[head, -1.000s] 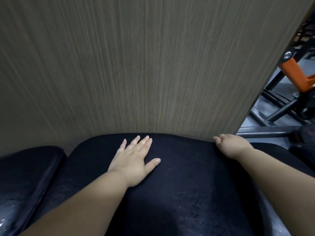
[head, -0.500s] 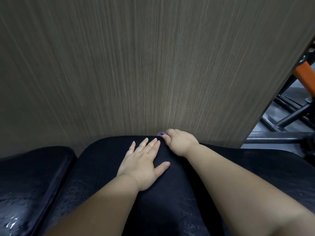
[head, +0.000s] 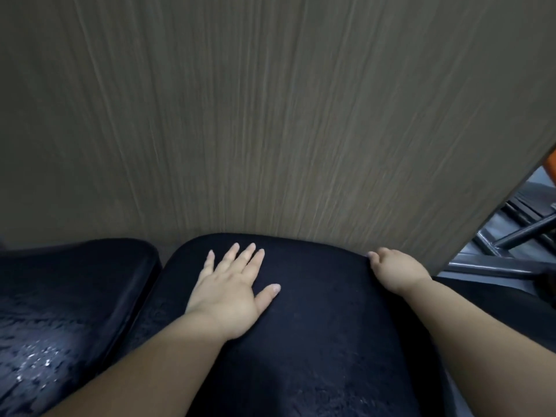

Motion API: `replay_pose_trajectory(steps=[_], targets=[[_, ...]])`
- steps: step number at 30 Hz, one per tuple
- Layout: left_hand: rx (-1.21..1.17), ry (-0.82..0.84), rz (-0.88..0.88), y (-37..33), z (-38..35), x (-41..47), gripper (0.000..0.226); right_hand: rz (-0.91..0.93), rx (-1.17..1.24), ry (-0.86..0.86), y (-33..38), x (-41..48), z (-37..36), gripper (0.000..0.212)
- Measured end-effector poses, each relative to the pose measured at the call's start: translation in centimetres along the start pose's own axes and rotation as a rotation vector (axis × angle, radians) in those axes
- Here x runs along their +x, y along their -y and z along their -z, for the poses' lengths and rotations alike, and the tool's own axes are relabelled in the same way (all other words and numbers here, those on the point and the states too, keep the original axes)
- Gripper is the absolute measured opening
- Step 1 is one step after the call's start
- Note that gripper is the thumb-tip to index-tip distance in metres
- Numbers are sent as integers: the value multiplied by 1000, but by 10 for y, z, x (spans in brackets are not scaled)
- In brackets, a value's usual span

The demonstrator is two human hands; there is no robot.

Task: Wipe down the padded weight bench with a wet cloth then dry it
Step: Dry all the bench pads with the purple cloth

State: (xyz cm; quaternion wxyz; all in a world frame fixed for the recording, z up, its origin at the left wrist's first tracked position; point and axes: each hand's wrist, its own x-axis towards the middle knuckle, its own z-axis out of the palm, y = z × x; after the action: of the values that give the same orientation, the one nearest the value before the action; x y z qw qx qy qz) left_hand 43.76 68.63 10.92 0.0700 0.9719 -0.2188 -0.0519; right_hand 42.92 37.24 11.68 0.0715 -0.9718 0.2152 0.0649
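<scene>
The right grip (head: 394, 272), clenched on a purple cloth (head: 369, 254) barely showing, has slid away from the flat, released left grip (head: 231, 290) along the far edge of the bench pad (head: 316, 341) under both; the wiping goes on.

Wood-grain wall panel (head: 270, 115) fills background; dark metal frame bars (head: 526, 231) at right, orange part (head: 552, 176) above them

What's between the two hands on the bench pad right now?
Only bare black bench pad, seen in the head view, between left hand and right hand.
</scene>
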Motion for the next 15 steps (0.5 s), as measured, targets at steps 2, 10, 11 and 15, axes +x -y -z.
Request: replay_pose_trajectory(steps=[2, 10, 11, 15], targets=[[-12, -31, -4, -1, -3, 1, 78, 28, 3, -9, 22, 3, -2, 42], [-33, -62, -16, 1, -4, 4, 91, 233, -9, -20, 133, 11, -11, 43], [-31, -65, -14, 1, -4, 4, 92, 259, -7, -14, 143, 11, -12, 43], [-27, -72, -2, 2, -1, 2, 88, 346, 39, -11, 151, 11, -16, 43]])
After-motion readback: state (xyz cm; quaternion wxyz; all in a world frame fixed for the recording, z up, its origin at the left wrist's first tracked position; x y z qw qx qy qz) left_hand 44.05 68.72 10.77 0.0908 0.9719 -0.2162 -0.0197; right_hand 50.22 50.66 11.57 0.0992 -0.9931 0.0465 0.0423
